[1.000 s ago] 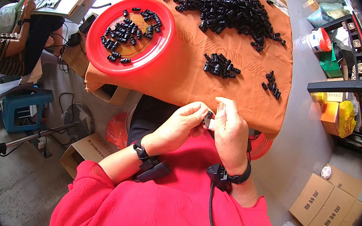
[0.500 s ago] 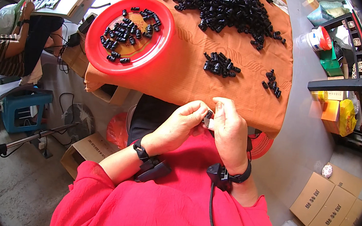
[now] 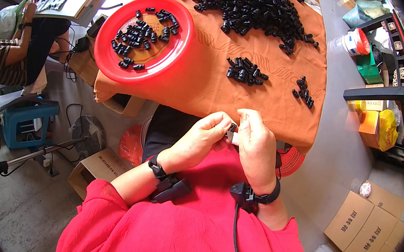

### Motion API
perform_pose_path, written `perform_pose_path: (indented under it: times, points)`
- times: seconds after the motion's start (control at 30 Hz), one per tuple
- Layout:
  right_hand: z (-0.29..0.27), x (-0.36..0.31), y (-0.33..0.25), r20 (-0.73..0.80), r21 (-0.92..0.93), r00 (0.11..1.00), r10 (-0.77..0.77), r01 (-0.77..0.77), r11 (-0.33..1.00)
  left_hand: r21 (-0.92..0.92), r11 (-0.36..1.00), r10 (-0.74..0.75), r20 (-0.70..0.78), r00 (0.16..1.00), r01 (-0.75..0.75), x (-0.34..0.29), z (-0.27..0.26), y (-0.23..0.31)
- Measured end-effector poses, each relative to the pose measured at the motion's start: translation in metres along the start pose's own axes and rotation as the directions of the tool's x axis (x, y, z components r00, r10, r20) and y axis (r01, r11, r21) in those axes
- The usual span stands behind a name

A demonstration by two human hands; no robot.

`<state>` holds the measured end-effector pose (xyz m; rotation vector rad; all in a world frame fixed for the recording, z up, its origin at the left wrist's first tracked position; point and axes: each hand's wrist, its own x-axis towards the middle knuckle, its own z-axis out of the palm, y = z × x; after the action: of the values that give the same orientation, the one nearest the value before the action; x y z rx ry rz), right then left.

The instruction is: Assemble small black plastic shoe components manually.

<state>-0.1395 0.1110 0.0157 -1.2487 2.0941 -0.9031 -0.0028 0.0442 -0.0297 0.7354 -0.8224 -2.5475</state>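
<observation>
My left hand point(image 3: 207, 133) and my right hand point(image 3: 254, 141) meet just off the near edge of the cloth-covered table. Between the left thumb and forefinger is pinched a small black plastic piece point(image 3: 232, 128). The right fingers are closed right beside it, and a small pale patch point(image 3: 234, 138) shows under them; I cannot make out what it is. Beyond my hands lie a small heap of black plastic pieces point(image 3: 247, 72) and a smaller group of pieces point(image 3: 304, 92). A red round tray point(image 3: 180, 55), to the left, holds several similar pieces.
A large pile of black pieces point(image 3: 246, 8) covers the far part of the orange tablecloth point(image 3: 202, 83). Cardboard boxes point(image 3: 368, 232) and a dark shelf point(image 3: 382, 94) stand right. At left are a blue stool point(image 3: 28, 122), a pole point(image 3: 42, 152) and another person point(image 3: 6, 54).
</observation>
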Motion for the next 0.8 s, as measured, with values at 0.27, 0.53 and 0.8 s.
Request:
perform_pose_path:
  times: [0.27,0.53,0.8]
  points:
    - [0.0023,-0.002,-0.0015,-0.046,0.055,0.999,0.026,-0.024,0.998,0.016,1.0,0.013,-0.001,1.0,-0.012,-0.0004,0.0007,-0.0015]
    - [0.0019,-0.0033,0.0012,-0.102,-0.056,0.992,-0.079,0.074,0.996,0.011,1.0,0.015,-0.015,1.0,-0.015,-0.0031,0.002,-0.0037]
    - [-0.0072,-0.0017,-0.0041,-0.033,0.036,0.999,0.02,-0.019,0.999,-0.037,0.999,-0.037,0.017,0.999,0.037,-0.0044,-0.0001,-0.0008]
